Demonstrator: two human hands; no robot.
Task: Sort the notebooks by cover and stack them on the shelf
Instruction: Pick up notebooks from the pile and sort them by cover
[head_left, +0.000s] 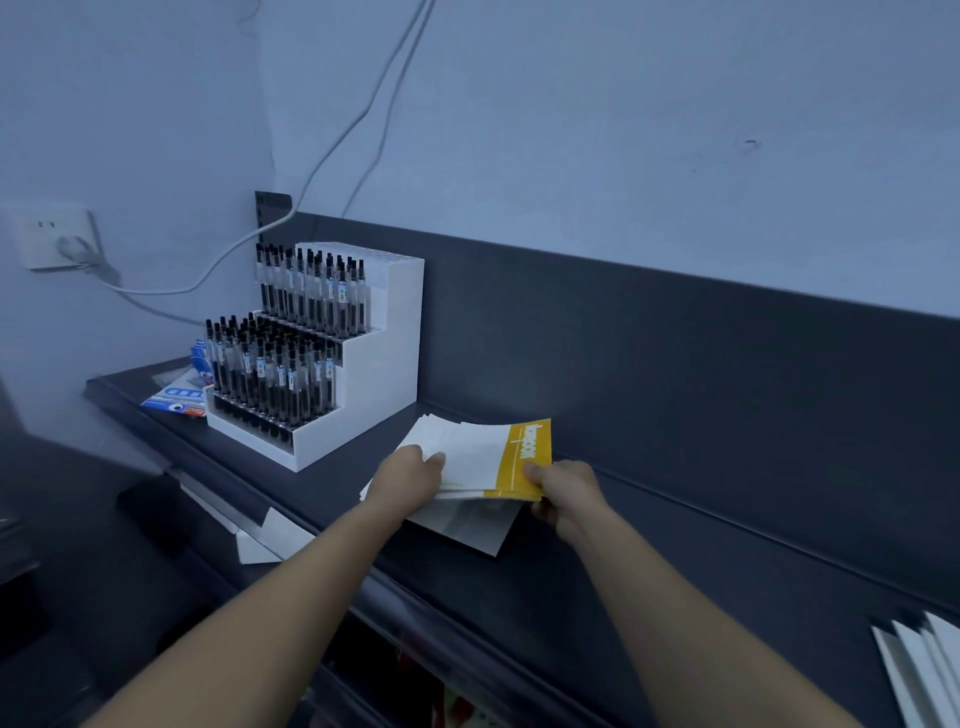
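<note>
On the dark shelf (675, 519), just right of the white pen stand (363, 374), lies a loose pile of notebooks (483, 457) — the top ones white with a yellow band at the right end. The left hand (410, 475) grips the pile's near-left edge, fingers over the top cover. The right hand (563, 493) pinches the yellow band's near corner — thumb on top, fingers beneath. The upper notebooks span between both hands, above a skewed white one. A second pile (919, 670) shows at the lower right.
</note>
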